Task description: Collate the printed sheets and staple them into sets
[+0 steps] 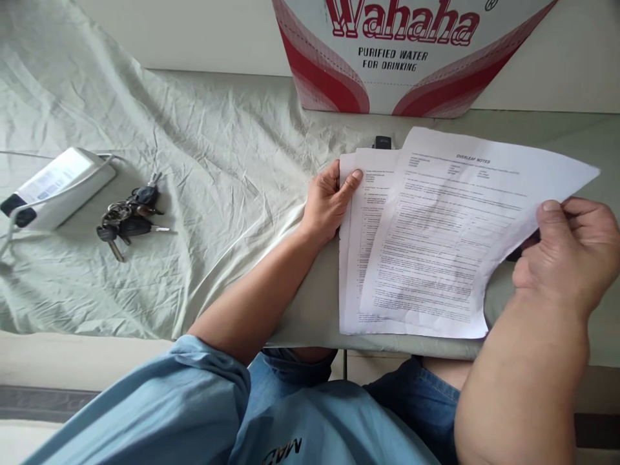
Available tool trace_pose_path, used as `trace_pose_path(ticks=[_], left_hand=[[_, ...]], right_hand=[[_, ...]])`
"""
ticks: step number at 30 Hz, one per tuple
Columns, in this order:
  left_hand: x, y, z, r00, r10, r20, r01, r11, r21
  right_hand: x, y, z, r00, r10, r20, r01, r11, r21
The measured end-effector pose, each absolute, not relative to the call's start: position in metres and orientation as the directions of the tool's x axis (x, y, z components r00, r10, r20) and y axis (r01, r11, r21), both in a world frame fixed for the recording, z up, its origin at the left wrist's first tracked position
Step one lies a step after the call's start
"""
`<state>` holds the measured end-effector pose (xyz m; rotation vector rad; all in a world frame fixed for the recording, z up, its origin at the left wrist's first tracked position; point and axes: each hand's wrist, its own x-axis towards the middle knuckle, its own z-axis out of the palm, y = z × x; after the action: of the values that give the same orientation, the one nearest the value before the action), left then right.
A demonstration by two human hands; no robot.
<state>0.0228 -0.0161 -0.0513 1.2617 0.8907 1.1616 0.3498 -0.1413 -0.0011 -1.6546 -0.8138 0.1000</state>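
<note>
My left hand [332,197] grips the left edge of a small stack of printed papers [349,284], with the thumb on top near the upper corner. A top sheet of paper [436,239], headed "Overleaf Notes", lies partly over the stack and is shifted to the right. Its right edge is pinched between thumb and fingers of my right hand [566,248], which lifts and bends that side. Behind the top edge of the papers a small black object [382,142] peeks out; most of it is hidden. Something dark also shows beside my right hand, too covered to name.
On the wrinkled pale green cloth [232,168] at the left lie a bunch of keys [130,216] and a white box-shaped device [62,187] with a cord. A Wahaha water carton [407,71] stands at the back. The table's front edge [310,341] is close to my lap.
</note>
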Motion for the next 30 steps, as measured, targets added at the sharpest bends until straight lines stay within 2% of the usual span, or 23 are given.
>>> trace_pose_path(ticks=[2, 3, 6, 16, 21, 30], left_hand=[[0.024, -0.016, -0.050, 0.226, 0.968, 0.106, -0.172, -0.068, 0.983], [0.024, -0.017, -0.049, 0.225, 0.969, 0.106, -0.186, -0.064, 0.980], [0.024, -0.018, -0.046, 0.237, 0.967, 0.090, -0.240, -0.031, 0.970], [0.022, -0.021, -0.038, 0.228, 0.974, 0.007, -0.280, 0.058, 0.958], [0.021, -0.024, -0.041, 0.342, 0.939, -0.038, -0.258, 0.133, 0.957], [0.020, -0.020, -0.053, 0.418, 0.908, 0.033, -0.334, 0.120, 0.935]], right_hand=[[0.348, -0.139, -0.001, 0.800, 0.458, 0.388, 0.415, 0.046, -0.909], [0.345, -0.138, -0.001, 0.807, 0.449, 0.384, 0.402, 0.060, -0.914], [0.336, -0.135, 0.003, 0.783, 0.508, 0.360, 0.394, 0.043, -0.918], [0.317, -0.131, 0.007, 0.762, 0.553, 0.338, 0.362, 0.069, -0.930], [0.313, -0.132, 0.009, 0.748, 0.581, 0.321, 0.361, 0.050, -0.931], [0.314, -0.130, 0.008, 0.754, 0.562, 0.339, 0.386, 0.038, -0.922]])
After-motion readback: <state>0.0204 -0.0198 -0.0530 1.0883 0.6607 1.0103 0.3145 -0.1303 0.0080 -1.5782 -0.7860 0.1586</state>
